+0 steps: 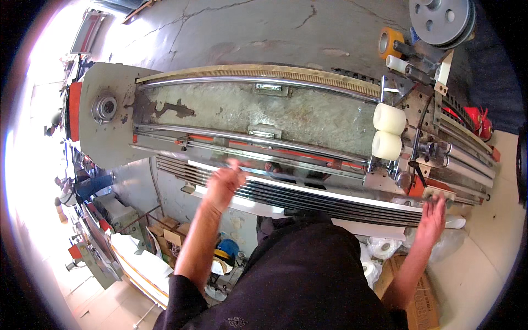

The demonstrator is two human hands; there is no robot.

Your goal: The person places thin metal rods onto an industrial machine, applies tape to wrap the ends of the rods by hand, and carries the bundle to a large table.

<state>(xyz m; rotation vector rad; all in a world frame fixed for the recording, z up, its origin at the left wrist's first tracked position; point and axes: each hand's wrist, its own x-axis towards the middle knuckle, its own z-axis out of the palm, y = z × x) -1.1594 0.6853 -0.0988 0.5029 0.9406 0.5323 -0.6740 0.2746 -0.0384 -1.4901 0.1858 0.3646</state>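
A long, thin metal bar (181,156) lies slantwise across the near side of a long machine, its middle smeared by motion. My left hand (224,184) is closed round the bar left of its middle. Farther right, my right hand (433,213) has its fingers closed at the bar's right end, beside the machine's roller end. Just below the bar runs a row of parallel dark slats with a bright metal edge (330,197). Two polished rails (308,147) stretch along the machine bed beyond it.
Two cream rollers (388,132) stand at the machine's right end, near a black lever (419,175). A grey end plate (104,140) closes the left end. Wrapped rolls (383,247) and a cardboard box (421,294) lie at lower right. Another person (88,187) is at far left.
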